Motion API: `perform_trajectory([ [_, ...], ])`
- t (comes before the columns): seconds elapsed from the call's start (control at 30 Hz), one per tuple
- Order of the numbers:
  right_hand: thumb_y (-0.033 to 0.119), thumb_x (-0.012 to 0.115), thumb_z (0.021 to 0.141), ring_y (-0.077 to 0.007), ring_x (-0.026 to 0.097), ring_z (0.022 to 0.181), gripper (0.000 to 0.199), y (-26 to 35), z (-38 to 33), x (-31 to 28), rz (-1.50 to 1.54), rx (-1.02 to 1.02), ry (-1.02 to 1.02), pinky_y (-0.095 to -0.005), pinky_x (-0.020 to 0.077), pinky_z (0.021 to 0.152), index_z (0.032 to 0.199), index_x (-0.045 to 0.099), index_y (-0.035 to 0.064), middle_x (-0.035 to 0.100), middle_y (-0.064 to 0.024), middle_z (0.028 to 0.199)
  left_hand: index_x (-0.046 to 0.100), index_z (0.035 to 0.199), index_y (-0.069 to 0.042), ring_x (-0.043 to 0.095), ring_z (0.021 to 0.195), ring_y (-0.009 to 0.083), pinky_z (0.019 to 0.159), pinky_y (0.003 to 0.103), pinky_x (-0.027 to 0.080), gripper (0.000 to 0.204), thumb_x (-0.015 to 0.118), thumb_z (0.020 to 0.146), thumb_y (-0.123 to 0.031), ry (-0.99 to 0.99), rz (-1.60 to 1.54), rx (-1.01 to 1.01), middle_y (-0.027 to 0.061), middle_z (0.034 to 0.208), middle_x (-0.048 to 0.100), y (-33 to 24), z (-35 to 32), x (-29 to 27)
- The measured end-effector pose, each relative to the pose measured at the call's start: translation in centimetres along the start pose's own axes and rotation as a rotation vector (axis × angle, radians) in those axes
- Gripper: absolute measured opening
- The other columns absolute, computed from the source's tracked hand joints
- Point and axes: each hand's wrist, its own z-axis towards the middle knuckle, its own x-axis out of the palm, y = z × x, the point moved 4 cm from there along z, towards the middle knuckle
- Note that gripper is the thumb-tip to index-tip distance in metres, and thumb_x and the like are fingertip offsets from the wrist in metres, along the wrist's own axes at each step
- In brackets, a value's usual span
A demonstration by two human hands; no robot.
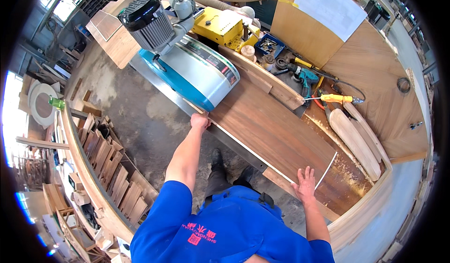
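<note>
A long dark brown wooden panel lies flat on the machine table, one end under a grey and teal power feeder. My left hand grips the panel's near edge right by the feeder. My right hand rests flat, fingers spread, on the panel's near corner. A pale edge strip runs along the panel's near side between my two hands.
Pale curved wooden pieces and sawdust lie at the right. A teal drill, a yellow tool and a yellow machine box sit behind. A rack of wooden blanks stands at the left over a concrete floor.
</note>
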Motion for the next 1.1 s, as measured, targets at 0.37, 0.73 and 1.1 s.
perform_trajectory([
  [0.37, 0.046, 0.070, 0.080, -0.0483, 0.024, 0.140, 0.079, 4.0, 2.9, 0.0, -0.072, -0.028, 0.044, -0.0556, 0.0356, 0.106, 0.145, 0.040, 0.0119, 0.024, -0.0274, 0.154, 0.064, 0.078, 0.004, 0.060, 0.048, 0.0175, 0.048, 0.033, 0.049, 0.036, 0.057, 0.093, -0.028, -0.045, -0.268, 0.160, 0.0100, 0.059, 0.063, 2.6, -2.4, -0.3],
  [0.73, 0.042, 0.072, 0.079, -0.0520, 0.022, 0.140, 0.082, 8.6, 5.4, -1.0, -0.023, -0.043, 0.060, -0.0550, 0.0335, 0.109, 0.145, 0.038, 0.0080, 0.023, -0.0322, 0.152, 0.067, 0.066, 0.003, 0.065, 0.051, 0.0201, 0.051, 0.034, 0.053, 0.039, 0.056, 0.086, -0.028, 0.148, -0.023, -0.116, 0.0130, 0.062, 0.067, 25.2, -9.1, -3.4],
  [1.1, 0.041, 0.071, 0.078, -0.0524, 0.021, 0.140, 0.084, 12.9, 7.8, -1.8, -0.003, -0.043, 0.085, -0.0516, 0.0318, 0.112, 0.147, 0.036, 0.0073, 0.021, -0.0308, 0.153, 0.067, 0.058, -0.001, 0.066, 0.055, 0.0219, 0.059, 0.036, 0.054, 0.035, 0.057, 0.079, -0.028, 0.100, 0.230, -0.256, 0.0109, 0.060, 0.066, 32.2, -9.2, -9.0],
])
